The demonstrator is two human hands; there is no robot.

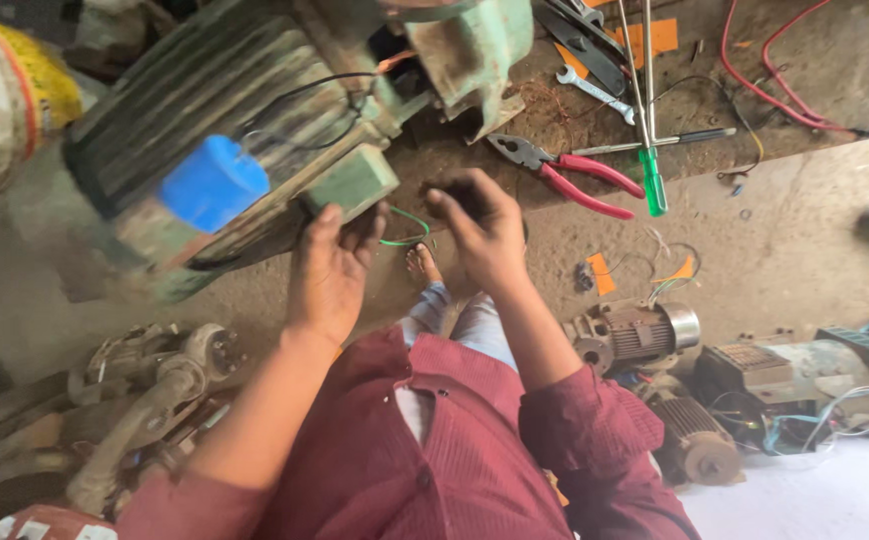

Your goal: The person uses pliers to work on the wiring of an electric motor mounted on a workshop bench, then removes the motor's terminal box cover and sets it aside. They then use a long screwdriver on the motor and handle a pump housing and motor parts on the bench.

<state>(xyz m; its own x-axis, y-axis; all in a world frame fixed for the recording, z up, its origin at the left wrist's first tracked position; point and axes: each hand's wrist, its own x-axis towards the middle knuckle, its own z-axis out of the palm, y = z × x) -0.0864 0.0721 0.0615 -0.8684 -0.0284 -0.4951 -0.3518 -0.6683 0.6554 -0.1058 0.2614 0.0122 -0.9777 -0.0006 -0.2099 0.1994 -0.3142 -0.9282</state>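
While I look down past my maroon shirt (435, 470), the big green motor (245, 130) fills the space straight ahead of me, and I place everything else by it. My left hand (330, 270) is up against its near lower corner, fingers loosely curled around the squared green foot there, thumb side toward me. My right hand (485, 235) hangs just to the right of that same corner, fingers bent and half closed, not clearly holding anything; the fingertips are dark and blurred, so I cannot tell whether they pinch the thin green wire (410, 230) that loops between my two hands, just below the motor's corner.

I judge this motor to be heavy, rigid cast metal, its ribbed casing grimy and likely slick with old grease. It will not give anywhere, so the foot and the ribbed body are the sound places to grip; the blue plastic cap (213, 183) on its near face looks light and too weak to pull on. The wire, by contrast, is limp, light and easy to kink.

To the right of the motor lie red-handled pliers (565, 175), and beyond them a green-handled screwdriver (653, 180). Smaller motors (645, 335) sit on the floor well below and right of it.
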